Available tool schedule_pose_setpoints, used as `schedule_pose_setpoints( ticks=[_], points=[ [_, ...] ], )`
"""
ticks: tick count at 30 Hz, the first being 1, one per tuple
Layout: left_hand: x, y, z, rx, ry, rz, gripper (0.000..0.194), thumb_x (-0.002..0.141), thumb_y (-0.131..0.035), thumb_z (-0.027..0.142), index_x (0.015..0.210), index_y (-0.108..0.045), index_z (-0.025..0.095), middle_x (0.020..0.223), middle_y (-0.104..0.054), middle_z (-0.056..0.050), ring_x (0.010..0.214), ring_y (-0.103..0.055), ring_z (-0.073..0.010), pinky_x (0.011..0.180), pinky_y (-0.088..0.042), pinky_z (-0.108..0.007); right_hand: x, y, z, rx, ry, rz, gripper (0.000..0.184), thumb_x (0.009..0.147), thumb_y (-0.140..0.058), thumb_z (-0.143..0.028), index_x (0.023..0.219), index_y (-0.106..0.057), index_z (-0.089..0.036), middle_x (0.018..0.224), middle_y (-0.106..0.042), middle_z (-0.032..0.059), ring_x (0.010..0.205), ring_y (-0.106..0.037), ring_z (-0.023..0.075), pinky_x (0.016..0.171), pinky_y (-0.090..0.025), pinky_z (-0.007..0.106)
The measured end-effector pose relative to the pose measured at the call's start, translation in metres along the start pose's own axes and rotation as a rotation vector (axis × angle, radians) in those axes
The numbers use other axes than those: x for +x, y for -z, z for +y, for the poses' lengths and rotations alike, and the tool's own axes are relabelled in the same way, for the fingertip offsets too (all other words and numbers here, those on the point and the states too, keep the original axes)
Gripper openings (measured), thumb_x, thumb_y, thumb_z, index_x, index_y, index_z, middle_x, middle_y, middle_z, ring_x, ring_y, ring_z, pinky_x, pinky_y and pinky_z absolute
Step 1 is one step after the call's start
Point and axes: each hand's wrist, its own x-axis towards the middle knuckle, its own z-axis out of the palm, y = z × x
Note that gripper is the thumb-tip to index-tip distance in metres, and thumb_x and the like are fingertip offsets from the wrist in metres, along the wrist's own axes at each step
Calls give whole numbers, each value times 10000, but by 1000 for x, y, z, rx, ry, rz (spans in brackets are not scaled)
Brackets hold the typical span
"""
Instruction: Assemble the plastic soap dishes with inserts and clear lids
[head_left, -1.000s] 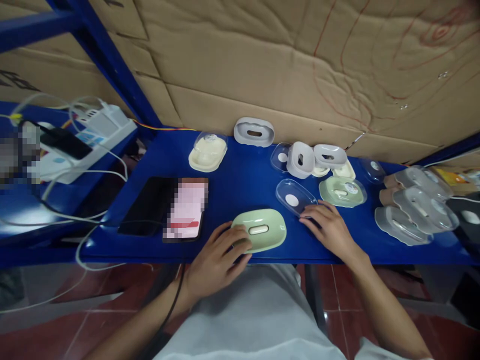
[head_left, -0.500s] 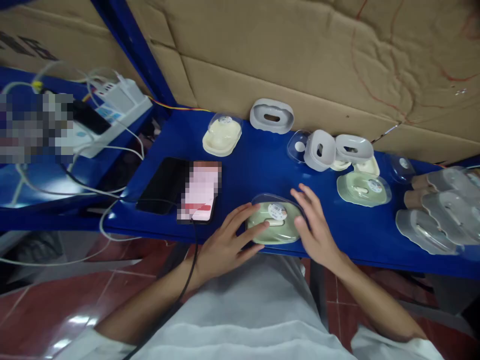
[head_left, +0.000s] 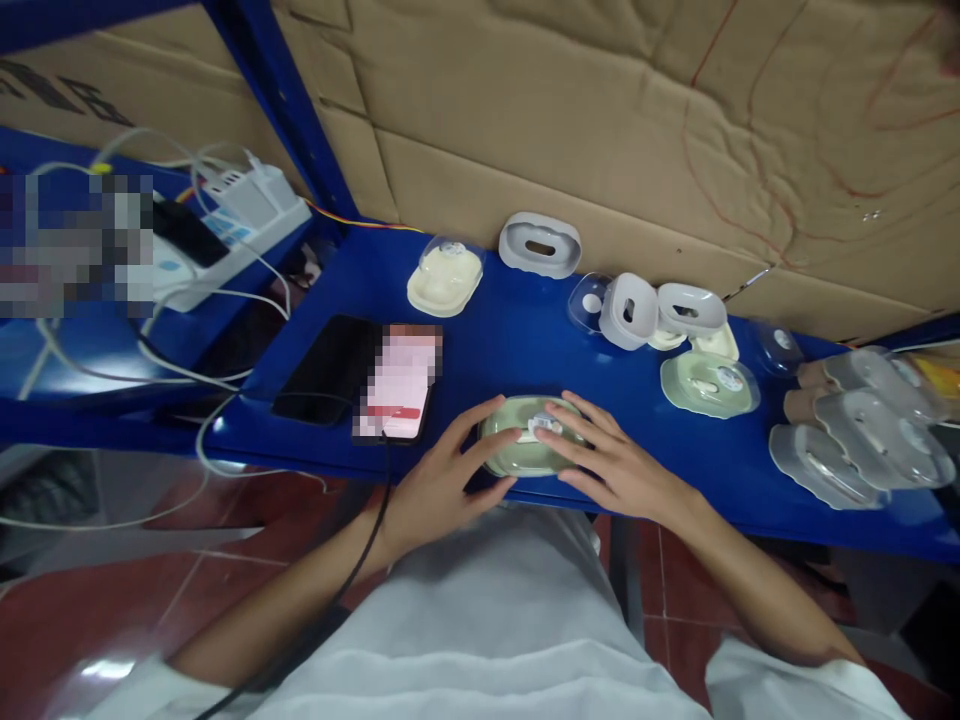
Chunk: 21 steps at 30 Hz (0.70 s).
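Note:
A pale green oval dish with a clear lid [head_left: 517, 440] sits at the near edge of the blue shelf [head_left: 495, 350]. My left hand [head_left: 439, 485] cups its left side, fingers curled against the rim. My right hand [head_left: 611, 465] lies over the lid from the right, fingers spread and pressing down on it. A second green lidded dish [head_left: 709, 384] lies to the right, apart from both hands.
Two phones [head_left: 360, 375] lie left of my hands, a cable running off the edge. A cream lidded dish [head_left: 445, 278], grey oval parts [head_left: 540, 244] and loose clear lids [head_left: 855, 440] line the back and right. A power strip [head_left: 225, 235] with cables sits far left. Cardboard stands behind.
My right hand picked up the clear lid from the shelf, set it on the green dish, and now presses on it. My left hand stayed at the dish's left side.

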Motion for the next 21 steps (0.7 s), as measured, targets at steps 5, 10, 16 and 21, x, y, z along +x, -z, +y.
schedule_pose_setpoints(
  ticks=[5, 10, 16, 21],
  points=[
    [-4, -2, -4, -58, 14, -16, 594, 968, -786, 289, 1503, -534, 233, 1642, -452, -178, 1481, -558, -301, 1196, -545, -477, 3, -13, -3, -61, 31, 44, 546, 1065, -618, -413, 1600, -508, -402, 1654, -523, 55, 1554, -439, 338, 1262, -374, 640],
    [-8, -4, -7, -54, 19, 10, 501, 982, -763, 330, 1444, -581, 264, 1579, -499, -156, 1434, -599, -288, 1149, -589, -467, 6, -13, -7, -103, 47, 34, 570, 1040, -679, -383, 1578, -510, -466, 1658, -517, 3, 1596, -385, 319, 1321, -252, 675],
    [-7, -2, -4, 36, -56, 44, 405, 1002, -740, 321, 1358, -588, 202, 1518, -528, -197, 1441, -580, -314, 1124, -607, -468, 6, -9, -12, -21, 72, 73, 577, 1046, -672, -362, 1597, -505, -387, 1716, -427, 32, 1636, -309, 301, 1340, -258, 640],
    [-4, 2, 2, 31, -54, 59, 483, 963, -771, 236, 1382, -532, 202, 1496, -565, -203, 1440, -586, -336, 1124, -608, -495, -17, -18, -11, 88, -81, 191, 755, 971, -773, -389, 1645, -431, -415, 1767, -319, 62, 1626, -310, 379, 1292, -360, 665]
  ],
)
